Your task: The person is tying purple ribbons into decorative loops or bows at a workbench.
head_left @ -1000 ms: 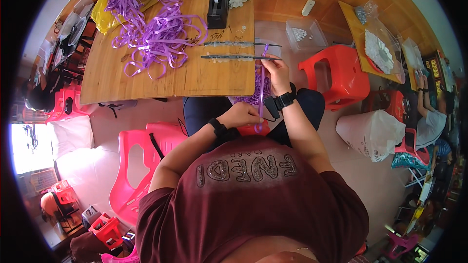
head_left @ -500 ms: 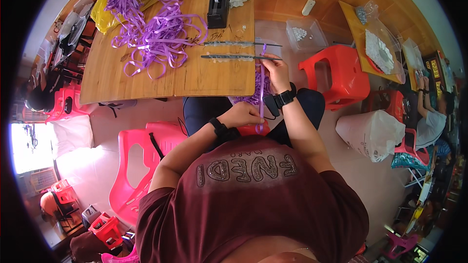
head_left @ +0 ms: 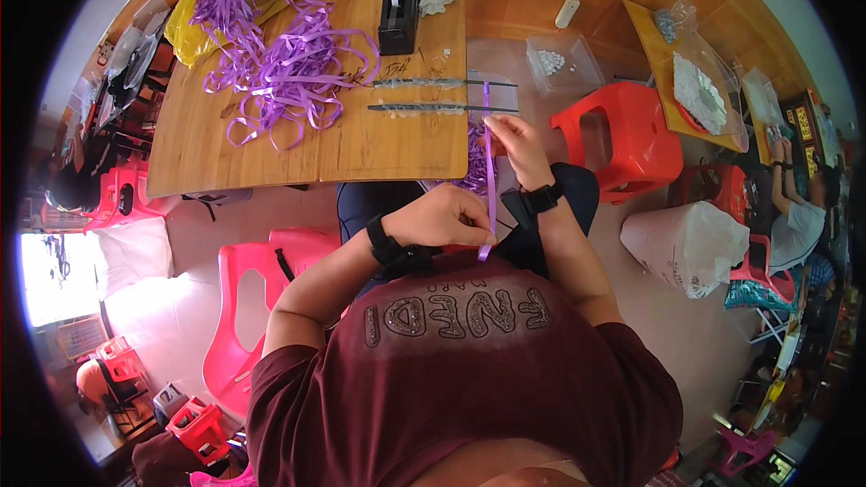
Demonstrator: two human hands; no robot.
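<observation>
A narrow purple ribbon (head_left: 490, 176) stretches from the two thin dark rods (head_left: 501, 109) toward my chest. My left hand (head_left: 444, 218) pinches its lower part near my shirt, with a short tail curling below the fingertips. Higher up, just on the near side of the closer rod, my right hand (head_left: 521, 149) has its thumb and finger closed on the same ribbon. The rods are taped to the wooden table (head_left: 397, 149) and stick out past its right edge. Beneath the ribbon, a mass of purple ribbon (head_left: 474, 162) hangs by my lap, partly hidden by my hands.
Loose purple ribbon (head_left: 298, 72) lies heaped on the table, spilling from a yellow bag (head_left: 185, 32). Behind the rods stands a black tape dispenser (head_left: 398, 18). A red stool (head_left: 622, 140), a clear bin (head_left: 564, 68) and a white sack (head_left: 686, 248) are at right.
My right hand has drawn back from the closer rod toward me along the ribbon. My left hand has shifted slightly nearer my chest, and the ribbon looks straighter.
</observation>
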